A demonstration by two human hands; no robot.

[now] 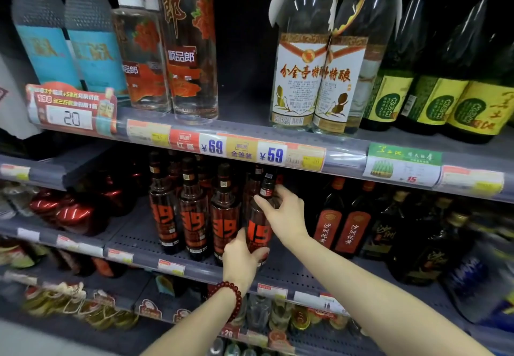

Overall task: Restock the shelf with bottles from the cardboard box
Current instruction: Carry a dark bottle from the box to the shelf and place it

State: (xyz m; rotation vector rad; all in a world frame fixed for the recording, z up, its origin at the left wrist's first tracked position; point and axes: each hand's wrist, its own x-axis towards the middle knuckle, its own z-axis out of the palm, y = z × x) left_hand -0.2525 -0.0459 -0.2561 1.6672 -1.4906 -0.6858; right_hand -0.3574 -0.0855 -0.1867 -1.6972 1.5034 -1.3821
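Observation:
A dark bottle with an orange "15" label (257,233) stands upright on the middle shelf (144,240), at the right end of a row of like dark bottles marked "39" (194,222). My left hand (241,261), with a red bead bracelet on the wrist, grips the bottle's base. My right hand (286,211) holds its shoulder and neck. The cardboard box is not in view.
Dark bottles with red labels (342,230) stand just right of the held bottle. The upper shelf (250,130) carries clear, white-labelled and green bottles, with price tags along its edge. Red packs (69,211) lie to the left. Small jars fill the lower shelf.

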